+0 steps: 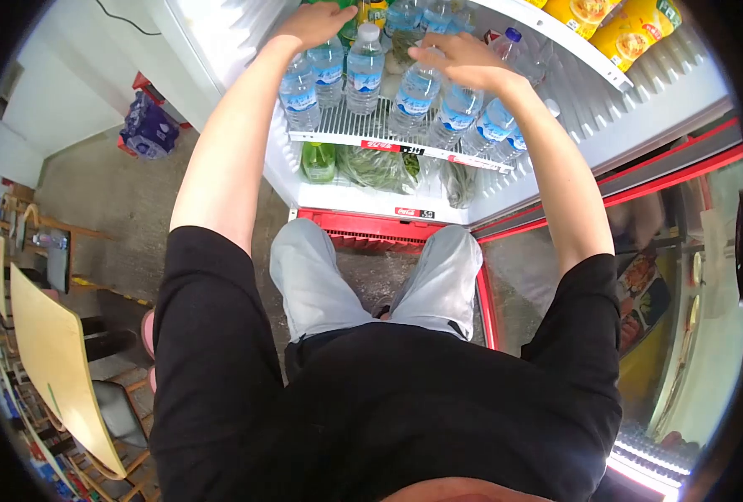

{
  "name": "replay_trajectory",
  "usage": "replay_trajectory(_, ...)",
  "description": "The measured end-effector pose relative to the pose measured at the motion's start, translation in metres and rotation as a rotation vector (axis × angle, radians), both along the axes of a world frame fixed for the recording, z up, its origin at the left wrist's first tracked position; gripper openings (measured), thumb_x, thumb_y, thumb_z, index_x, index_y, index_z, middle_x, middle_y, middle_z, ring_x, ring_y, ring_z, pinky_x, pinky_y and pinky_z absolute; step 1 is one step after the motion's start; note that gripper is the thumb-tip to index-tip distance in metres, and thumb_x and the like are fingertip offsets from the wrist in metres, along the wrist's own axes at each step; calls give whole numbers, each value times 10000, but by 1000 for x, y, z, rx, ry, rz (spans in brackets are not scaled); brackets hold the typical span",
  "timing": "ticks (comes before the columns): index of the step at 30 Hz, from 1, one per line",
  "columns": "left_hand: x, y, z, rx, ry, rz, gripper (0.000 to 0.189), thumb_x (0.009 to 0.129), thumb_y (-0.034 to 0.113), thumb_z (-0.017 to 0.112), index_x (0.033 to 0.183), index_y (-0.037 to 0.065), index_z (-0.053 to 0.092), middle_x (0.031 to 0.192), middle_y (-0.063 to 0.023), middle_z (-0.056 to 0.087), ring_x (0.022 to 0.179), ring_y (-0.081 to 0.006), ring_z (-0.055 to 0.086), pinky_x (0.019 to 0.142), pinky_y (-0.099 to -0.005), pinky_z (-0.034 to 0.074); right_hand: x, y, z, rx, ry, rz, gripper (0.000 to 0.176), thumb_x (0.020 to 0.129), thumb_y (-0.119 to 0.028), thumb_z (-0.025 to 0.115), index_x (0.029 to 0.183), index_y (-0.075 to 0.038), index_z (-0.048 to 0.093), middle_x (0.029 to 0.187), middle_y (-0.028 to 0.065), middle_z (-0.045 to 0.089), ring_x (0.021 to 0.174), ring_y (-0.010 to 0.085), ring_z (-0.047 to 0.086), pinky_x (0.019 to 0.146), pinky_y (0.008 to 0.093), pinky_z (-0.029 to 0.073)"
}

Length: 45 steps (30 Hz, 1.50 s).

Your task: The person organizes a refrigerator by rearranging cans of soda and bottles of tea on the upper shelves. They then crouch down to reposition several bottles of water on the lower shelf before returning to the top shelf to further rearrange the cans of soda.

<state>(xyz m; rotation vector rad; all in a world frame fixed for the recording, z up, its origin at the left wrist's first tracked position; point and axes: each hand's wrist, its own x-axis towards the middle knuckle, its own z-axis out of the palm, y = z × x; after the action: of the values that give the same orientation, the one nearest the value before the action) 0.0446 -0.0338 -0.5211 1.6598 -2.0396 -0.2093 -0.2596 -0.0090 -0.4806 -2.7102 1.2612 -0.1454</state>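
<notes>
My left hand [317, 25] reaches over the left side of the cooler shelf, its fingers stretched above the bottle tops near a green bottle [349, 35]. Over the middle of the shelf, my right hand [465, 60] is open, with fingertips right by the top of a clear water bottle [417, 99]. Blue-labelled water bottles stand along the shelf front, among them one with a white cap [365, 71] between my hands. A clear bottle with a blue cap [514, 46] stands behind my right wrist. Bagged greens [403, 52] show between the hands.
The wire shelf [346, 134] has red price strips. Below it lie bagged leafy greens [378, 167] and a green bottle [318, 163]. Yellow packets [647, 33] sit on the shelf above. The red-edged glass door [572, 276] is swung out at right; a wooden table [49, 351] stands left.
</notes>
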Motion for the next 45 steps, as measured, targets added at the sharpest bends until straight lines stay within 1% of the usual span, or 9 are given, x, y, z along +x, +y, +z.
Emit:
replay_trajectory(6, -8, 5, 2, -78, -102, 8, 602, 1022, 522, 435, 1185, -7, 670, 1138, -282, 687, 1088, -425, 648, 968, -483, 481, -1, -20, -34, -182, -190, 63, 701, 933, -645, 503, 1228, -31, 669, 1063, 225, 726, 963, 365, 714, 848, 457, 552)
replay_trajectory(9, -23, 33, 28, -32, -35, 35, 560, 1015, 504, 462, 1133, 5, 689, 1090, -279, 695, 1070, -438, 643, 979, -508, 471, -3, -34, -40, -40, -156, -23, 744, 937, -649, 509, 1337, -31, 614, 1169, 227, 696, 1062, 357, 679, 934, 440, 516)
replay_trajectory(12, -27, 28, 11, -565, -424, 123, 480, 1002, 465, 506, 1073, 32, 700, 1048, -253, 703, 1038, -432, 645, 946, -522, 483, -1, -4, -3, 104, -45, -23, 683, 994, -625, 383, 1160, -48, 708, 1219, 244, 672, 1155, 441, 615, 1034, 517, 442)
replay_trajectory(13, -39, 36, 25, -423, -465, 136, 420, 988, 440, 543, 1065, 58, 700, 1044, -231, 703, 1050, -421, 638, 941, -517, 484, -1, -1, 3, 62, 48, -8, 816, 965, -721, 310, 1198, -51, 712, 1307, 245, 636, 1217, 436, 587, 1055, 510, 432)
replay_trajectory(16, -69, 46, 37, -490, -513, 28, 397, 980, 419, 565, 1079, 53, 684, 1051, -220, 697, 1036, -412, 639, 938, -492, 489, 3, -4, 4, 116, 110, -18, 819, 957, -730, 318, 1227, -59, 702, 1322, 237, 631, 1245, 419, 575, 1067, 492, 430)
replay_trajectory(17, -64, 30, 26, -680, -783, -1, 547, 992, 564, 505, 1134, 70, 691, 964, -154, 733, 982, -365, 675, 910, -512, 504, 2, -4, 3, 98, 86, -19, 819, 955, -732, 321, 1224, -60, 705, 1314, 237, 635, 1238, 418, 581, 1062, 493, 434)
replay_trajectory(23, -79, 32, 16, -130, -690, 72, 581, 970, 605, 519, 1119, 75, 706, 899, -195, 740, 909, -390, 719, 809, -522, 563, -3, 1, 2, 78, 32, -67, 806, 947, -730, 346, 1203, -65, 724, 1281, 229, 659, 1211, 407, 604, 1039, 493, 453)
replay_trajectory(38, -79, 44, 30, 75, -550, -214, 509, 969, 500, 606, 1219, 58, 632, 1080, -247, 695, 1130, -408, 614, 950, -492, 490, 1, -1, 1, 132, -18, -85, 683, 907, -634, 476, 1195, -67, 724, 1257, 201, 682, 1188, 378, 629, 1017, 465, 478)
replay_trajectory(45, -78, 59, 38, 110, -428, -392, 416, 974, 438, 634, 1176, 76, 605, 1000, -218, 702, 762, -314, 705, 728, -440, 546, 6, -4, 2, 94, 71, -78, 648, 848, -627, 572, 1166, -88, 741, 1229, 190, 698, 1157, 365, 651, 986, 457, 508)
